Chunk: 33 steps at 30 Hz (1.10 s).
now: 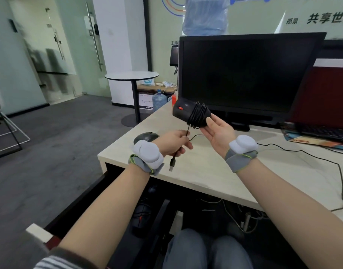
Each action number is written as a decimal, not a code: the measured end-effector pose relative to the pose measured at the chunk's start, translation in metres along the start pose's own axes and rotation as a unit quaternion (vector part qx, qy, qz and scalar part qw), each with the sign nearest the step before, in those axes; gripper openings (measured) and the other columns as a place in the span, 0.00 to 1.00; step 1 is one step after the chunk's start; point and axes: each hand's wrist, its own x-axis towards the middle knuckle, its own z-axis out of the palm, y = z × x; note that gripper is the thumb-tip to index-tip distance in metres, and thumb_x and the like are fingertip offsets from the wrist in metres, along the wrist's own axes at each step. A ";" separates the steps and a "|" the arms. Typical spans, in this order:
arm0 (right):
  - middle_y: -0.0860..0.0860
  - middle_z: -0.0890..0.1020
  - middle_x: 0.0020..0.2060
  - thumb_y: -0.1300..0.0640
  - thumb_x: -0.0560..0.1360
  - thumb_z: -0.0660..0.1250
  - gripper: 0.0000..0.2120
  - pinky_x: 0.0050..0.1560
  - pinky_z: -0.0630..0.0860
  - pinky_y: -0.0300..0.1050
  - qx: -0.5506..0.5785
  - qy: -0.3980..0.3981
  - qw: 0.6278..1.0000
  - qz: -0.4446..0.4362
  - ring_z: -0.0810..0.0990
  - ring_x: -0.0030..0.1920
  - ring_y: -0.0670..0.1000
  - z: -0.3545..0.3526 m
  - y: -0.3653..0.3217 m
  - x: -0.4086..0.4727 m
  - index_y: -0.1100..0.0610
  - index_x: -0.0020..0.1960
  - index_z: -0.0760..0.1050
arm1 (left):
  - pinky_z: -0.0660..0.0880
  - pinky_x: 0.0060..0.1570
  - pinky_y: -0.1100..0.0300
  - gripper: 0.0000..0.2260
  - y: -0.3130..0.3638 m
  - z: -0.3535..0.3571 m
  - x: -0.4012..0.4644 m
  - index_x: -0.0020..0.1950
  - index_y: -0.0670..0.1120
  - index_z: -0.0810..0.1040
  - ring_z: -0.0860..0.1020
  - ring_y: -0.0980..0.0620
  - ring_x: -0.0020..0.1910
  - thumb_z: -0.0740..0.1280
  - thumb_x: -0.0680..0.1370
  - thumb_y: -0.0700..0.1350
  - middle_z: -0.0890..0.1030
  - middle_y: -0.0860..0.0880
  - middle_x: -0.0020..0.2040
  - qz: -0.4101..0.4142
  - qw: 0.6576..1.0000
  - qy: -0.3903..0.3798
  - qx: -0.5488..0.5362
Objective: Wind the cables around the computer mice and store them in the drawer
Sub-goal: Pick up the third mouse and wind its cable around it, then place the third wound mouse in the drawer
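Observation:
My right hand (218,133) holds a black mouse with a red wheel (183,111) above the desk, palm up, with its cable wound in several loops around the body. My left hand (175,141) pinches the free end of that cable (187,133); the USB plug (172,164) dangles below the fingers. A second dark mouse (145,137) lies on the desk behind my left wrist, partly hidden. Under the desk edge the black drawer (79,202) stands open, with another wound black mouse (141,216) inside it.
A black monitor (244,74) stands at the back of the light wooden desk (205,171). A keyboard on a coloured mat (322,133) is at the right, and a black cable (341,181) runs along the desk's right side. A round table (131,76) stands on the floor beyond.

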 end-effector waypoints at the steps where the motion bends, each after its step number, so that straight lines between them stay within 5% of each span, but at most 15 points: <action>1: 0.53 0.79 0.52 0.64 0.79 0.57 0.16 0.55 0.75 0.40 -0.031 0.017 0.999 -0.017 0.78 0.53 0.50 -0.001 -0.001 0.000 0.61 0.66 0.69 | 0.66 0.23 0.68 0.17 -0.002 -0.001 0.000 0.69 0.46 0.66 0.68 0.54 0.28 0.54 0.80 0.40 0.78 0.51 0.37 0.004 0.998 -0.009 0.064; 4: 0.56 0.78 0.53 0.66 0.78 0.59 0.16 0.48 0.78 0.33 -0.140 0.031 0.989 -0.045 0.77 0.53 0.51 -0.005 -0.002 0.001 0.62 0.65 0.71 | 0.68 0.30 0.64 0.16 -0.003 -0.007 0.001 0.66 0.48 0.71 0.72 0.54 0.31 0.54 0.80 0.42 0.79 0.55 0.37 0.044 0.967 0.013 0.251; 7: 0.59 0.78 0.54 0.67 0.77 0.59 0.17 0.48 0.78 0.32 -0.244 0.015 0.968 -0.050 0.77 0.52 0.51 -0.008 -0.003 0.000 0.63 0.65 0.71 | 0.72 0.44 0.60 0.13 -0.004 -0.015 0.000 0.60 0.50 0.76 0.78 0.52 0.46 0.56 0.79 0.43 0.82 0.53 0.44 0.101 0.913 0.088 0.386; 9: 0.62 0.78 0.58 0.67 0.77 0.59 0.17 0.53 0.76 0.36 -0.276 -0.007 0.961 -0.029 0.78 0.55 0.54 -0.009 -0.004 -0.001 0.63 0.65 0.71 | 0.70 0.52 0.57 0.11 -0.003 -0.022 -0.003 0.57 0.52 0.77 0.78 0.51 0.52 0.57 0.79 0.45 0.83 0.53 0.47 0.151 0.867 0.133 0.456; 13: 0.62 0.77 0.60 0.67 0.77 0.59 0.17 0.48 0.76 0.29 -0.309 -0.073 0.948 0.014 0.76 0.60 0.58 -0.005 -0.005 -0.008 0.62 0.65 0.71 | 0.61 0.61 0.53 0.08 -0.002 -0.045 -0.008 0.51 0.54 0.77 0.77 0.50 0.54 0.59 0.78 0.47 0.82 0.53 0.51 0.187 0.803 0.160 0.543; 17: 0.62 0.76 0.61 0.66 0.78 0.58 0.17 0.59 0.72 0.39 -0.320 -0.135 0.936 0.063 0.76 0.62 0.58 0.008 0.004 -0.014 0.61 0.66 0.69 | 0.62 0.61 0.54 0.10 -0.013 -0.069 -0.021 0.53 0.54 0.77 0.74 0.51 0.57 0.59 0.78 0.44 0.80 0.54 0.54 0.156 0.800 0.140 0.563; 23: 0.57 0.76 0.51 0.64 0.78 0.59 0.15 0.62 0.73 0.48 -0.348 -0.211 0.905 0.124 0.75 0.52 0.54 0.040 0.037 -0.026 0.63 0.65 0.71 | 0.62 0.60 0.57 0.07 -0.039 -0.091 -0.050 0.53 0.52 0.79 0.73 0.51 0.56 0.64 0.76 0.47 0.81 0.53 0.51 0.208 0.790 0.114 0.566; 28: 0.55 0.78 0.50 0.62 0.78 0.59 0.15 0.49 0.77 0.36 -0.273 -0.290 0.892 0.214 0.77 0.46 0.49 0.064 0.071 -0.045 0.62 0.65 0.71 | 0.70 0.48 0.65 0.03 -0.071 -0.117 -0.089 0.43 0.49 0.76 0.73 0.55 0.45 0.70 0.74 0.44 0.77 0.52 0.44 0.141 0.900 0.050 0.410; 33: 0.53 0.79 0.50 0.63 0.79 0.58 0.17 0.52 0.75 0.39 -0.218 -0.293 0.886 0.285 0.77 0.48 0.49 0.079 0.112 -0.066 0.64 0.66 0.69 | 0.69 0.41 0.77 0.03 -0.103 -0.132 -0.110 0.43 0.49 0.77 0.74 0.57 0.42 0.70 0.74 0.42 0.77 0.55 0.41 0.059 0.922 0.015 0.381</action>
